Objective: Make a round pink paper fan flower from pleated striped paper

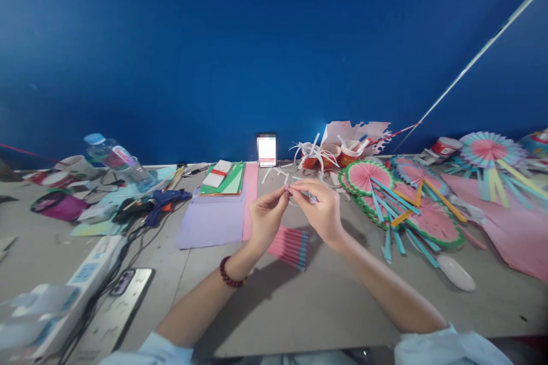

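My left hand (269, 211) and my right hand (317, 208) meet fingertip to fingertip above the table, each in a pinch. Between the fingertips is a small pale piece, too small to name. Just below them lies a pleated paper (289, 246), pink with blue at its right end, partly hidden by my left hand. White paper strips (274, 173) are scattered behind my hands. Left of my left hand, a lilac paper sheet (212, 225) overlaps a pink sheet (250, 182).
Watermelon-like paper fans (369, 178) and a white spoon-shaped object (456, 274) lie right. Red cups (350, 154) and an upright phone (267, 150) stand behind. On the left are a blue glue gun (165, 202), bottle (122, 162), power strip (92, 274) and another phone (117, 313).
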`<control>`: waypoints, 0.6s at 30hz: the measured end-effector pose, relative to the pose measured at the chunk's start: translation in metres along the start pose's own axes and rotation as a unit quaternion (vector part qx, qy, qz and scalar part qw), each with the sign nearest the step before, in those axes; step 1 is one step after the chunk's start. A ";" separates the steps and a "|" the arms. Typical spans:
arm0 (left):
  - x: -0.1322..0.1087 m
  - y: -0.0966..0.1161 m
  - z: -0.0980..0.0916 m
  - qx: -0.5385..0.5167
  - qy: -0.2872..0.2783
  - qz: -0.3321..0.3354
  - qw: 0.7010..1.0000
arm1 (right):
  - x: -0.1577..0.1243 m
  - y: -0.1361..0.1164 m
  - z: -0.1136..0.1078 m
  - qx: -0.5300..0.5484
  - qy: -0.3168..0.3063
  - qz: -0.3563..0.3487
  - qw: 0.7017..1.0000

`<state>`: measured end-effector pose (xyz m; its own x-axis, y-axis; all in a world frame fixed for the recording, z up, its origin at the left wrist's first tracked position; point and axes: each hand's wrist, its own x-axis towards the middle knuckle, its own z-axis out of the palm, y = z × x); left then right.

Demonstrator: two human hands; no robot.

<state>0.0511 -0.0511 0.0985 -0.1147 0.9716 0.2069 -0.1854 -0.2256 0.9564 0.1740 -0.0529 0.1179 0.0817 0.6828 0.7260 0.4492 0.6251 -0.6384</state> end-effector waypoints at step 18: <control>0.000 0.001 -0.002 0.011 -0.011 0.027 1.000 | 0.002 -0.004 -0.001 0.054 -0.015 0.049 0.997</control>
<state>0.0491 -0.0513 0.0995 -0.1023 0.9595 0.2624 -0.1577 -0.2761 0.9481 0.1739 -0.0543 0.1220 0.0932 0.7521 0.6524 0.3420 0.5912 -0.7305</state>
